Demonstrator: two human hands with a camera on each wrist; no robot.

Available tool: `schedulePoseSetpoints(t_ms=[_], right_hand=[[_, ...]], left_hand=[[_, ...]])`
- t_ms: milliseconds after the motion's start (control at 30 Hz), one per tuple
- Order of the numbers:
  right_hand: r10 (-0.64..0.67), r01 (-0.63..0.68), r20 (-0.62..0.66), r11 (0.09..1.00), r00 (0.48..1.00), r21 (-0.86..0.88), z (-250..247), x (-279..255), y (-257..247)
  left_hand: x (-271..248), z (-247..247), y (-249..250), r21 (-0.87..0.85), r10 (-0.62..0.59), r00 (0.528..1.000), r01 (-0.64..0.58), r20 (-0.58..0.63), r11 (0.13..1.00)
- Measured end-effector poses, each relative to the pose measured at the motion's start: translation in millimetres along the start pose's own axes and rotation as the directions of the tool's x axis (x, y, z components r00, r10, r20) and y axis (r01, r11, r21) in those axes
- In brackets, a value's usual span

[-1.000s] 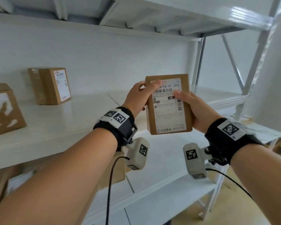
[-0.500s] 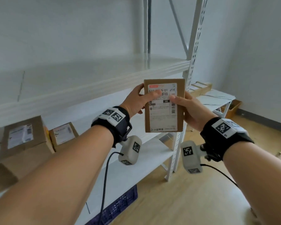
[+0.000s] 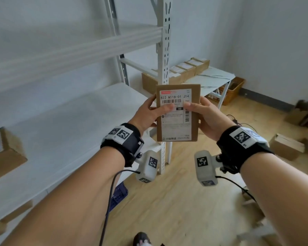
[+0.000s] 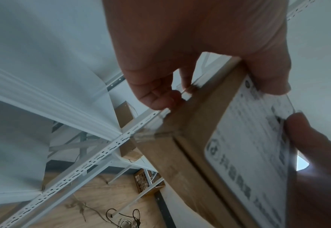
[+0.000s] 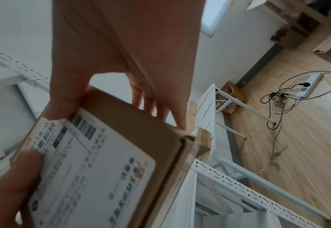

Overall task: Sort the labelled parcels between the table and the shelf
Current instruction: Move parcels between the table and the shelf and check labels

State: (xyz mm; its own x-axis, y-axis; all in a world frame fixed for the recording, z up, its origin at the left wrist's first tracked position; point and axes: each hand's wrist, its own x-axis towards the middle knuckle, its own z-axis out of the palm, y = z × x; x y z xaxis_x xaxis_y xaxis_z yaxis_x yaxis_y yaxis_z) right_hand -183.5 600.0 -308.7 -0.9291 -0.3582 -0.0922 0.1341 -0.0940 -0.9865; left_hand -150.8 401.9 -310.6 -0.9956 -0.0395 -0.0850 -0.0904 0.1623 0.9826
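Soft, even daylight is filling the room, and shadows are staying faint. In the head view the shelf [image 3: 75, 48] at left and the boxes [image 3: 288, 146] at right are smearing with motion blur, while the parcel [image 3: 178, 112] label is reading sharp. Straight posts are bowing toward the edges. Both wrist views are looking dimmer and bluish; the label [image 4: 258, 162] there is blurring, and a bright window [image 5: 215, 17] is glaring above.
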Motion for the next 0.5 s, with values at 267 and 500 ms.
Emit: schedulePoseSetpoints(t_ms=[267, 500], right_hand=[[0.056, -0.056, -0.094, 0.998, 0.994, 0.001, -65, 68, 9], [0.072, -0.077, -0.185, 0.997, 0.980, -0.019, -130, 159, 0]], left_hand=[[101, 41, -17, -0.049, -0.028, 0.998, 0.031, 0.051, 0.998], [220, 82, -14, -0.033, -0.006, 0.997, 0.008, 0.083, 0.999]])
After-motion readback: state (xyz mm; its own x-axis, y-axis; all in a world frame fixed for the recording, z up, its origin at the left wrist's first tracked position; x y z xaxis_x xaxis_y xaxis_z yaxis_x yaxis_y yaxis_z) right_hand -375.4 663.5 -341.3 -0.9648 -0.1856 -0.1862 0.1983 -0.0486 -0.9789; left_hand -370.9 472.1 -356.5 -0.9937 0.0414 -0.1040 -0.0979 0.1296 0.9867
